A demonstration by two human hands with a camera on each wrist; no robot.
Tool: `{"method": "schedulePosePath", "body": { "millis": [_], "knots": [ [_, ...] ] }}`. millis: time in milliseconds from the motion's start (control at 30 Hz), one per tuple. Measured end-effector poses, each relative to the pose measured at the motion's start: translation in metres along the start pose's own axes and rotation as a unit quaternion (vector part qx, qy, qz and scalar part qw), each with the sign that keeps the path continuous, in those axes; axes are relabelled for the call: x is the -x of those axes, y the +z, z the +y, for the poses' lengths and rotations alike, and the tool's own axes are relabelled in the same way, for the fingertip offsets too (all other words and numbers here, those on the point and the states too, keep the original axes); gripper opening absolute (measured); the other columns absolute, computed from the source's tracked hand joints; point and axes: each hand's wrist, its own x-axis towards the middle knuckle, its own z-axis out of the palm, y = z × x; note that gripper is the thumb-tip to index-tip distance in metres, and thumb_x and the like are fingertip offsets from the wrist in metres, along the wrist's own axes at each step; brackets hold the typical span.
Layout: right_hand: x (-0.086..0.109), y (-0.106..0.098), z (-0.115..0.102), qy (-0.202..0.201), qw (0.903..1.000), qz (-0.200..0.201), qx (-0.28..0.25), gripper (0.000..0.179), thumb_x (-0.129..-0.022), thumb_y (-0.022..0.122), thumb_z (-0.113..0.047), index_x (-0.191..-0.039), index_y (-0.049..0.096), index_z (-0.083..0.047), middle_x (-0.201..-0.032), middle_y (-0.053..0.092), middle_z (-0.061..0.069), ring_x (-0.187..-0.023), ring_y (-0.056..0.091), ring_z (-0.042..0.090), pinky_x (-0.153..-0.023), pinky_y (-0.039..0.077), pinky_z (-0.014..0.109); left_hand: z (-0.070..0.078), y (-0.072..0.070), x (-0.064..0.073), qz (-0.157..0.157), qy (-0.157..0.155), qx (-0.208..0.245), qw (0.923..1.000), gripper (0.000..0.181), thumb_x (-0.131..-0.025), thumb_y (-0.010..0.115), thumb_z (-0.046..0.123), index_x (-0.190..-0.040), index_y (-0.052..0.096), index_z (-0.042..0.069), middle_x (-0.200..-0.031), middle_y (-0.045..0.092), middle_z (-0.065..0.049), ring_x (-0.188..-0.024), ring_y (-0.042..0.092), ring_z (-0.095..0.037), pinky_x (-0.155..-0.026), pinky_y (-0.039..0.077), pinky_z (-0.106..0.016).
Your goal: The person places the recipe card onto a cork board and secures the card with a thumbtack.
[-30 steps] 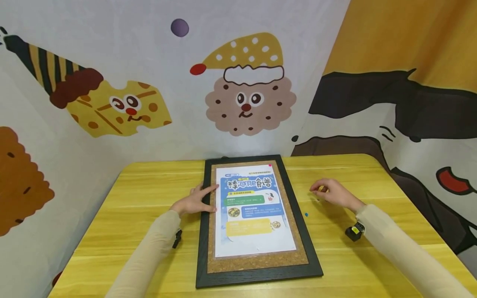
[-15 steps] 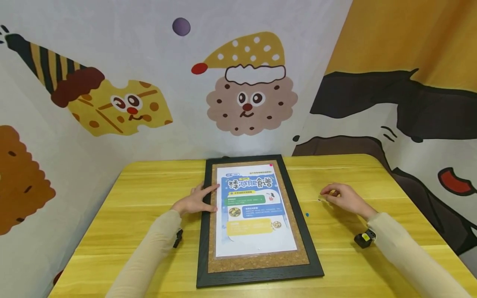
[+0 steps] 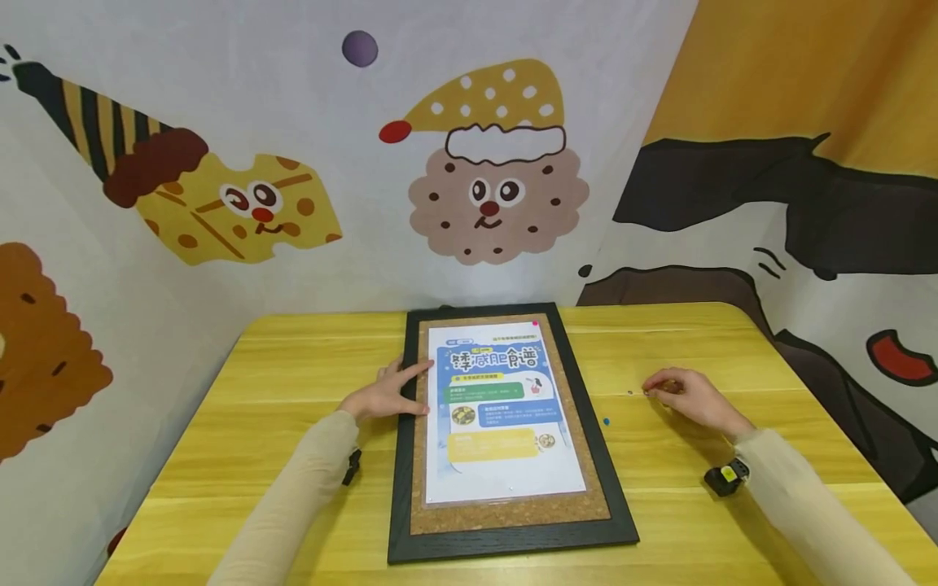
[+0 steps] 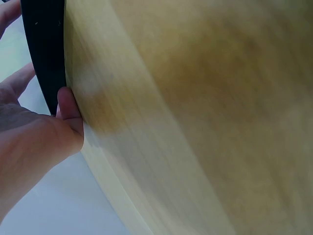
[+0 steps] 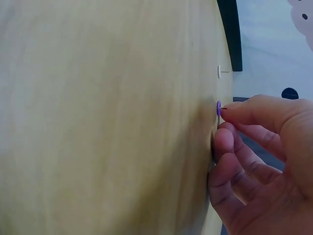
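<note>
In the head view my left hand (image 3: 384,396) holds the left side of a black-framed cork board (image 3: 513,537), its fingers spread over the frame onto a printed poster (image 3: 506,474). The left wrist view shows one finger (image 4: 69,104) against the frame's outer edge. My right hand (image 3: 692,399) is low over the table right of the board, fingers curled. Thumb and finger pinch the upright pin of a purple thumbtack (image 5: 218,108), whose flat head is at the tabletop. Beside it a white thumbtack (image 5: 219,72) stands pin up.
A blue thumbtack (image 3: 606,422) lies close to the board's right edge. A pink thumbtack (image 3: 535,323) is at the poster's top right corner. The yellow wooden table (image 3: 293,358) meets a wall with cartoon prints (image 3: 498,203) at the back.
My right hand has moved right, away from the board, uncovering the white thumbtack on the table, and is now at the purple one. My left hand and the board have stayed put.
</note>
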Motion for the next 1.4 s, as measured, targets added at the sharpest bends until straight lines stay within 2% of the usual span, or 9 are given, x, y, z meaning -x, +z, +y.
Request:
{"method": "schedulePosePath", "body": {
  "millis": [267,567,833,1400],
  "knots": [
    [0.0016,0.003,0.0042,0.014,0.9996,0.005,-0.025,0.011,-0.092,0.066,-0.009,-0.101,0.07,-0.005,-0.095,0.067,0.007,-0.077,0.058,0.016,-0.061,0.044,0.027,0.0004,-0.0001,-0.0005,-0.001,-0.002,-0.001,1.0,0.087,-0.085,0.074,0.033,-0.155,0.024,0.022,-0.156,-0.01,-0.027,-0.137,-0.014,-0.052,-0.099,0.008,-0.075],
    [0.0,0.0071,0.0058,0.009,0.9994,0.024,-0.025,0.006,-0.091,0.068,-0.008,-0.095,0.071,-0.007,-0.088,0.067,0.002,-0.073,0.058,0.013,-0.061,0.044,0.026,0.0019,-0.0009,0.0001,0.002,-0.002,-0.003,1.0,0.087,-0.084,0.075,0.033,-0.155,0.025,0.022,-0.156,-0.01,-0.027,-0.137,-0.013,-0.053,-0.099,0.007,-0.076],
    [-0.0009,0.0053,0.0033,0.014,0.9994,0.015,-0.026,0.006,-0.092,0.067,-0.011,-0.095,0.07,-0.008,-0.091,0.066,0.004,-0.073,0.055,0.015,-0.06,0.042,0.026,0.0006,0.0004,-0.0001,0.003,0.0,-0.006,1.0,0.087,-0.084,0.075,0.033,-0.155,0.025,0.023,-0.156,-0.009,-0.027,-0.137,-0.012,-0.054,-0.098,0.009,-0.076],
    [-0.0062,0.0051,0.0013,0.014,0.9993,0.021,-0.027,0.008,-0.093,0.065,-0.01,-0.097,0.068,-0.004,-0.094,0.067,0.007,-0.084,0.063,0.021,-0.066,0.048,0.025,0.0005,-0.0001,0.0002,0.004,-0.001,-0.005,1.0,0.087,-0.084,0.074,0.033,-0.155,0.025,0.024,-0.156,-0.01,-0.026,-0.138,-0.013,-0.052,-0.099,0.009,-0.076]
  ]
}}
